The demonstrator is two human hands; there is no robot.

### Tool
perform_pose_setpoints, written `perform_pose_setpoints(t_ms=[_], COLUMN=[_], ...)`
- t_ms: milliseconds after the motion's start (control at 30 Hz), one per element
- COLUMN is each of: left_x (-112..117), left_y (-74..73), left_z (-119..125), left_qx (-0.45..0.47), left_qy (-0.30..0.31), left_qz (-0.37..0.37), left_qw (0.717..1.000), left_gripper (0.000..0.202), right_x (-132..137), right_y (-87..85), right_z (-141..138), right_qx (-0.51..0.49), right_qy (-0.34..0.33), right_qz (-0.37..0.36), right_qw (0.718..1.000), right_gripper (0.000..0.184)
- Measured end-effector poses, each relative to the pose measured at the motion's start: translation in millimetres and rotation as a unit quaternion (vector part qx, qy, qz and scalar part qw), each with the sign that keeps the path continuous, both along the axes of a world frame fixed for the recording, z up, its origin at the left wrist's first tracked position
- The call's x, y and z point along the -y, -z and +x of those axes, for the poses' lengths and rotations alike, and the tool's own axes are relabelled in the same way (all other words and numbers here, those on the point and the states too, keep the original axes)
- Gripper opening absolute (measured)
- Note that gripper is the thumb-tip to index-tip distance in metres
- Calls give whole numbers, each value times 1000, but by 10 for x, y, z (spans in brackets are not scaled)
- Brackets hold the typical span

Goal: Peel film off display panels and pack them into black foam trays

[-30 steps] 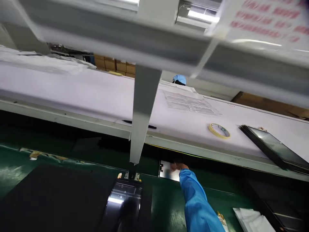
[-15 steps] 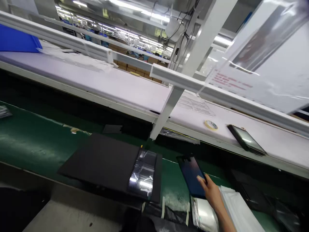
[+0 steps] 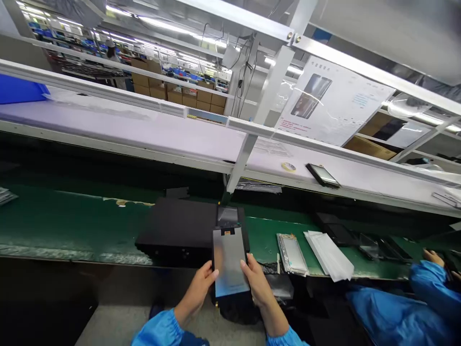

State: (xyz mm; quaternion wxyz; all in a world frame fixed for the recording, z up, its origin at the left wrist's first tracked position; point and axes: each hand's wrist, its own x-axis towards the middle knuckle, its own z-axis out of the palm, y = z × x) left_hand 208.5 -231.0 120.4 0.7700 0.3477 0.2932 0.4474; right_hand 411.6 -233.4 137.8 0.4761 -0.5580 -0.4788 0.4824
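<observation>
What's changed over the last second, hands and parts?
The panel the right hand was reaching for at the bench's far side has come toward the body and left, now over the near edge. The left hand, out of view before, has taken its left side. No release shows. Tape roll and white sheets stayed put.

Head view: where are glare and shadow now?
Head view: white tubular ceiling lights glare, streaks cross the white printed poster; head view: dark shadow fills under the long white shelf; head view: the held grey rectangular panel shows soft sheen.
</observation>
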Motion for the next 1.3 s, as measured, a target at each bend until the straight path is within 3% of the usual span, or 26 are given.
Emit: perform_pose_setpoints(t_ms=[100,267,367,533,733,867,1100,1200,1267,1300], left_x=[-266,-850,-1218,-1625,-1687,-1678,-1655,-1841,-2177,-2409], left_y=[-5,190,260,241,280,253,250,218,144,97], left_z=[-351,-788,-715,-293,-56,-33,-12,-239,-575,-791], left_qx=[-31,-82,-77,-87,-104,-105,-164,-176,-207,-237], left_qy=[24,3,-6,13,51,78,84,120,121,88], left_qz=[-7,-10,12,15,4,7,10,40,102,147], left_qw=[999,997,997,996,993,991,983,976,965,956], left_gripper=[63,63,56,52,56,62,70,67,61,57], right_x=[-305,-919,-1191,-1465,-1557,-1575,-1608,-1571,-1474,-1393], right_y=[107,212,229,308,420,454,499,500,511,522], right_z=[-132,-13,71,138,231,233,172,216,312,377], right_qx=[-5,75,83,146,331,368,397,367,340,329], right_qy=[47,207,250,247,205,173,187,183,208,236], right_qz=[9,-1,-6,-24,-29,-23,9,26,42,51], right_qw=[999,975,965,958,920,913,898,912,916,913], right_gripper=[55,73,72,67,53,53,49,50,52,53])
